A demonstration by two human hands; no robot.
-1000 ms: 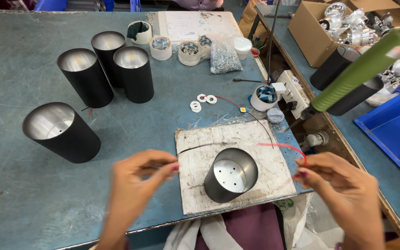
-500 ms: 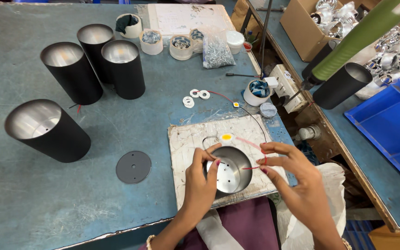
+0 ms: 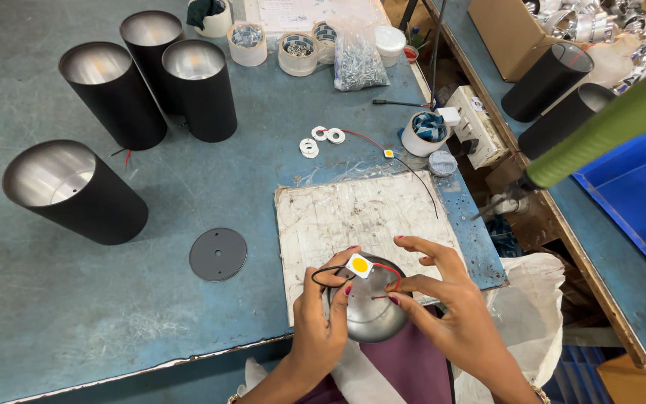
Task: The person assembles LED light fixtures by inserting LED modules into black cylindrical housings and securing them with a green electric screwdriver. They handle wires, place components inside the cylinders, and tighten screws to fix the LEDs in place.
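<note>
Yellow-centred LED chip (image 3: 360,265), small white square board, sits between the two hands at the near table edge, above the closed end of a brushed-metal can (image 3: 371,310). A red wire (image 3: 388,269) and a black wire (image 3: 324,271) trail from it; both look thin and limp. Judgement: chip is very light, rigid and probably fragile at the emitter face and solder joints, so hold by the board edges, not by the wires or the yellow centre. Can looks thin-walled, stiff, light, with a smooth and likely slippery curved surface; best held around the side wall.

Left hand (image 3: 321,314): fingers curled around the left side of the can, thumb and forefinger narrowed at the chip's left edge. Right hand (image 3: 446,303): thumb and forefinger pinched close by the red wire at the can's right side, remaining fingers spread and raised. Whether the fingertips actually clamp the wire cannot be told.

Under and beyond the hands: a worn whitish work mat (image 3: 360,217) on the blue-grey table (image 3: 76,322). Left of the left hand, a flat dark disc (image 3: 218,253) with a centre hole. Farther left and beyond, four black cylindrical housings, the nearest (image 3: 76,193) lying tilted. Beyond the mat, white ring washers (image 3: 321,139) and a second small chip on wires (image 3: 388,152). Far edge: tape rolls, small tubs, and a bag of screws (image 3: 358,65). Right of the right hand, a white plastic bag (image 3: 532,307).
</note>
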